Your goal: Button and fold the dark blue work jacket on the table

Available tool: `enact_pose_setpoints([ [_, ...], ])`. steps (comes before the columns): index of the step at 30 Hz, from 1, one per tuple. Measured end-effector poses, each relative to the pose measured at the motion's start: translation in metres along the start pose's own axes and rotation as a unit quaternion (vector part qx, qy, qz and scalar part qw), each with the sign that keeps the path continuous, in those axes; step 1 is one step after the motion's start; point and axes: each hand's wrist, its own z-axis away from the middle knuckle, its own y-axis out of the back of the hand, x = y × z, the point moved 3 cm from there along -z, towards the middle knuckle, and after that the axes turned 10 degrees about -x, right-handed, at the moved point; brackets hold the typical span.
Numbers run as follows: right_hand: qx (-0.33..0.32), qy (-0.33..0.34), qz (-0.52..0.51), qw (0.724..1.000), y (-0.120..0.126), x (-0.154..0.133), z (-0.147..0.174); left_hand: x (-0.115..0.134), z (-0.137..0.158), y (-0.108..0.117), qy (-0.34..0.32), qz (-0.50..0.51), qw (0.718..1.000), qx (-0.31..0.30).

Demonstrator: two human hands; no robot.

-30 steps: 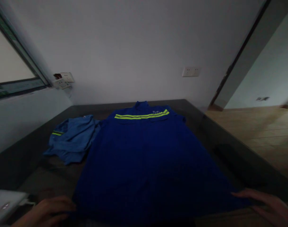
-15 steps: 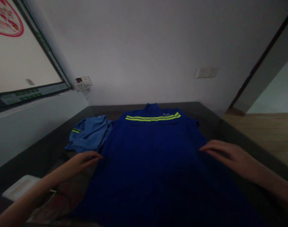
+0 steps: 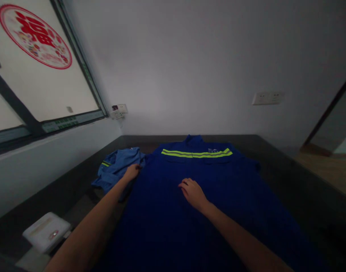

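Observation:
A dark blue work jacket [image 3: 167, 211] lies spread out on the dark table, its collar at the far end and a yellow-green reflective band across the chest. At the jacket's left edge, beside the sleeve, my left hand [image 3: 131, 172] has its fingers closed on the dark cloth; the fingertips are partly hidden. Over the middle of the jacket, below the band, is my right hand [image 3: 194, 192], with loosely bent fingers a little apart and nothing visible in them. A lighter blue garment [image 3: 116, 166] with a small yellow stripe lies crumpled beyond my left forearm.
A white box-like object [image 3: 46, 230] sits at the near left by my left forearm. The dark table [image 3: 277, 166] meets a grey wall at the back. Wall sockets [image 3: 267, 98] and a window with a red round sticker [image 3: 35, 36] are above.
My left hand has reached forward to the jacket's upper left edge. My right hand has left the right side and moved inward over the jacket's middle. The view has turned slightly left.

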Motion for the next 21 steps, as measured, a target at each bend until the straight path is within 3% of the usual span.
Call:
enact_pose_setpoints([
  [11,0.005,0.037,0.023,0.999,-0.009,0.003,-0.004,0.034,-0.063,-0.016,0.006,0.109,0.990,-0.087],
  [16,0.005,0.042,0.009,0.999,-0.011,0.005,-0.005,0.038,-0.060,-0.018,0.004,0.183,0.974,-0.130],
  [21,0.013,0.037,-0.012,0.999,-0.012,0.006,-0.005,0.041,-0.041,-0.024,-0.006,0.281,0.941,-0.190],
])
